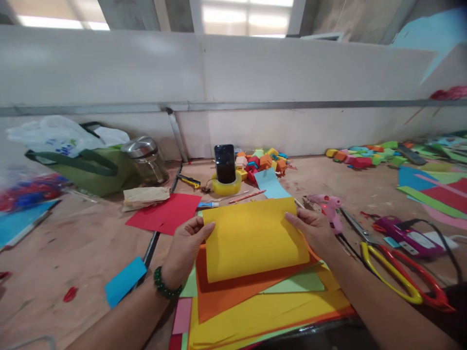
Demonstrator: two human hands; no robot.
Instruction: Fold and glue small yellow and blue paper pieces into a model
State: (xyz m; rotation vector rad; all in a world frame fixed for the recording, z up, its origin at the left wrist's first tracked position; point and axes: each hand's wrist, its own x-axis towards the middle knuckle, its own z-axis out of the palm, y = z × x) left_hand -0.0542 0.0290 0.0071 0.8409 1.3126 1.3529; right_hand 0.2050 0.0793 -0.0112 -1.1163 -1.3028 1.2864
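A yellow sheet of paper (255,240) is held up between my two hands, above a stack of coloured paper (270,316). My left hand (188,248) pinches its left edge, thumb in front. On the opposite edge, my right hand (314,228) grips near the upper corner, thumb also in front. Directly beneath lies an orange sheet (219,304), with light green sheets partly showing under it. A red sheet (170,214) is on the table to the left of the yellow one.
A phone (225,164) stands in a tape roll (226,186) behind the paper. At right are a pink glue gun (330,209), large scissors (394,277) and a purple device (410,238). A jar (148,163), a green bag (105,170) and a cutter (189,182) are at left.
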